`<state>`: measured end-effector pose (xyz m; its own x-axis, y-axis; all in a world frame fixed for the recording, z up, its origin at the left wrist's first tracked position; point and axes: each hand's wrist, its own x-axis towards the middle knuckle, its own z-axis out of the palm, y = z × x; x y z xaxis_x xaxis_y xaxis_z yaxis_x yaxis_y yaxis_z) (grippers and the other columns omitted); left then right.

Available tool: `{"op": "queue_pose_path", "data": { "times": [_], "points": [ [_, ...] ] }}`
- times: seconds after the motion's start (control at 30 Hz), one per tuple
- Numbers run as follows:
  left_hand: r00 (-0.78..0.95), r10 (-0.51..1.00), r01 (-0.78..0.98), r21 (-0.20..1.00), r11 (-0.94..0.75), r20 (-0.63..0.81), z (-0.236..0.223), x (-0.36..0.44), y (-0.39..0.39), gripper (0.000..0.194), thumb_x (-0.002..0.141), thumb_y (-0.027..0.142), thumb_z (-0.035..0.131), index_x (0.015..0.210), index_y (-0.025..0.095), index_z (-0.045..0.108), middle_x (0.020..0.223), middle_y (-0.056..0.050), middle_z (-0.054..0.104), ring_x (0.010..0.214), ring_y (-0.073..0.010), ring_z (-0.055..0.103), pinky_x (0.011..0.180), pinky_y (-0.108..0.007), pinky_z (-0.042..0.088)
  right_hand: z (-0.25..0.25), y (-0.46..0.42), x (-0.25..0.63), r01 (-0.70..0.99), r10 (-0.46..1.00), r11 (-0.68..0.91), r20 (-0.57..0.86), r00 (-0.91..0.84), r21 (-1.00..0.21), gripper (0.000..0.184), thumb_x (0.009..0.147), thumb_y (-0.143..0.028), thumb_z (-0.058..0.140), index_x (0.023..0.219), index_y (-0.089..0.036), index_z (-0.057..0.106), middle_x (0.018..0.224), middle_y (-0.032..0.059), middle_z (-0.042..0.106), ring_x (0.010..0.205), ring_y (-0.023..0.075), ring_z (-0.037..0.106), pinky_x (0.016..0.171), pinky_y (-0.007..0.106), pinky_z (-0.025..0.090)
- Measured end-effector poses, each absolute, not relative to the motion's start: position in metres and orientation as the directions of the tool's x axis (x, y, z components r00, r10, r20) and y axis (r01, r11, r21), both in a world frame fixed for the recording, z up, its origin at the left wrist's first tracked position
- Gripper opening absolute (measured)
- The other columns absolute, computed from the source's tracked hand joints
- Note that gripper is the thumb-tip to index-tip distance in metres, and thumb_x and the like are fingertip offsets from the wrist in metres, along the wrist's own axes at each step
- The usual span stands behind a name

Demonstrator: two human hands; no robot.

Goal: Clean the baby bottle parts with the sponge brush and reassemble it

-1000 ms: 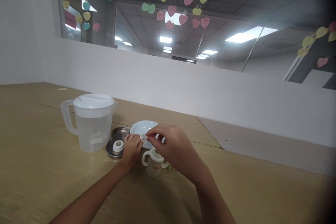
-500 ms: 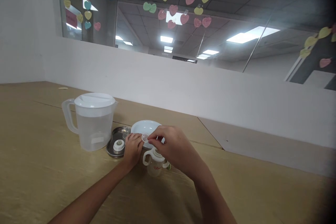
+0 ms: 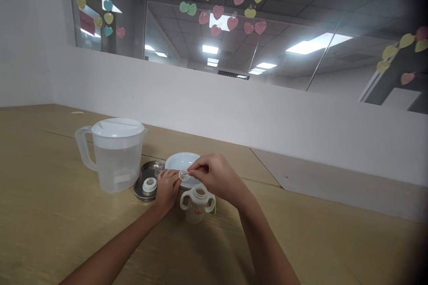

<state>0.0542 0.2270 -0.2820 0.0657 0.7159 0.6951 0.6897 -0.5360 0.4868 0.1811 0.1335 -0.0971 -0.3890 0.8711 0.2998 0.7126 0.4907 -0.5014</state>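
Between my two hands is a small clear round bottle part (image 3: 183, 175), seen over the near edge of the white bowl (image 3: 174, 159). My left hand (image 3: 167, 187) is closed on its left side. With thumb and forefinger, my right hand (image 3: 214, 173) pinches at its right side. Just below stands an upright baby bottle (image 3: 196, 207) with two handles, an uncovered mouth and red print; neither hand touches it. A white bottle collar (image 3: 149, 185) rests in the round metal tray (image 3: 139, 190), left of my left hand. A clear cap (image 3: 159, 168) in the tray is partly hidden.
A large lidded plastic pitcher (image 3: 118, 164) holding clear liquid stands left of the tray. Something green (image 3: 214, 208) shows behind the bottle's right handle. The wooden table (image 3: 83, 227) meets a white wall (image 3: 200, 102) below a window with heart-shaped notes.
My right hand has shifted slightly up and left, uncovering the bottle's mouth and right handle. The clear part stays between both hands. The whole view has moved a little.
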Motion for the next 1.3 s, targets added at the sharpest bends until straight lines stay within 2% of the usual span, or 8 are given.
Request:
{"op": "queue_pose_path", "data": {
  "times": [0.17, 0.37, 0.6, 0.8, 0.97, 1.13, 1.3],
  "points": [
    [0.071, 0.716, 0.678, 0.493, -0.545, 0.694, -0.283, 0.054, 0.227, 0.023, 0.087, 0.023, 0.041, 0.088, 0.023, 0.064, 0.092, -0.001, 0.067, 0.093, -0.0183, 0.055, 0.092, -0.039, 0.029, -0.099, 0.138, 0.179, 0.721, 0.885, 0.466, 0.264, -0.384, -0.513, 0.018, 0.071, -0.011, 0.053, 0.068, -0.014, 0.07, 0.064, 0.0006, 0.065, 0.054, 0.0054, 0.049, 0.051, 0.017, 0.033],
    [0.069, 0.72, 0.678, 0.498, -0.542, 0.69, -0.283, 0.054, 0.226, 0.024, 0.087, 0.023, 0.04, 0.086, 0.023, 0.063, 0.091, -0.001, 0.067, 0.092, -0.0182, 0.055, 0.093, -0.04, 0.029, -0.108, 0.147, 0.179, 0.732, 0.883, 0.469, 0.254, -0.394, -0.495, 0.018, 0.071, -0.013, 0.054, 0.072, -0.014, 0.072, 0.067, 0.0021, 0.067, 0.058, 0.0072, 0.053, 0.052, 0.017, 0.034],
    [0.085, 0.725, 0.675, 0.495, -0.547, 0.684, -0.28, 0.054, 0.224, 0.027, 0.087, 0.02, 0.037, 0.085, 0.023, 0.063, 0.092, -0.001, 0.067, 0.092, -0.0184, 0.056, 0.092, -0.04, 0.03, -0.12, 0.159, 0.176, 0.754, 0.867, 0.499, 0.262, -0.425, -0.428, 0.017, 0.07, -0.014, 0.055, 0.071, -0.016, 0.072, 0.068, 0.0032, 0.069, 0.06, 0.0088, 0.056, 0.055, 0.017, 0.037],
    [0.109, 0.742, 0.657, 0.512, -0.554, 0.661, -0.278, 0.053, 0.223, 0.026, 0.088, 0.027, 0.038, 0.086, 0.023, 0.064, 0.089, -0.002, 0.068, 0.089, -0.0178, 0.056, 0.094, -0.041, 0.027, -0.13, 0.171, 0.177, 0.81, 0.893, 0.446, 0.243, -0.378, -0.38, 0.017, 0.069, -0.011, 0.057, 0.072, -0.016, 0.073, 0.07, 0.0036, 0.069, 0.062, 0.0095, 0.058, 0.058, 0.017, 0.04],
    [0.132, 0.741, 0.632, 0.52, -0.575, 0.658, -0.274, 0.052, 0.22, 0.027, 0.089, 0.029, 0.038, 0.097, 0.026, 0.064, 0.102, -0.001, 0.067, 0.096, -0.0186, 0.055, 0.095, -0.043, 0.024, -0.143, 0.187, 0.176, 0.853, 0.909, 0.413, 0.209, -0.362, -0.319, 0.015, 0.068, -0.01, 0.057, 0.07, -0.014, 0.072, 0.07, 0.0043, 0.069, 0.062, 0.0093, 0.058, 0.059, 0.017, 0.039],
    [0.117, 0.746, 0.623, 0.537, -0.569, 0.655, -0.27, 0.052, 0.218, 0.028, 0.09, 0.028, 0.037, 0.096, 0.026, 0.064, 0.101, -0.001, 0.068, 0.096, -0.0183, 0.055, 0.093, -0.041, 0.026, -0.151, 0.195, 0.173, 0.888, 0.919, 0.375, 0.228, -0.32, -0.266, 0.011, 0.07, -0.015, 0.058, 0.071, -0.015, 0.07, 0.072, 0.0045, 0.068, 0.065, 0.0091, 0.057, 0.057, 0.017, 0.037],
    [0.084, 0.734, 0.621, 0.54, -0.568, 0.674, -0.269, 0.052, 0.218, 0.026, 0.088, 0.027, 0.039, 0.091, 0.024, 0.065, 0.095, -0.001, 0.068, 0.094, -0.0185, 0.056, 0.085, -0.035, 0.032, -0.153, 0.192, 0.171, 0.949, 0.925, 0.299, 0.274, -0.263, -0.098, 0.014, 0.074, -0.024, 0.056, 0.075, -0.015, 0.068, 0.079, 0.0071, 0.067, 0.067, 0.0114, 0.058, 0.055, 0.02, 0.034]
  ]
}}
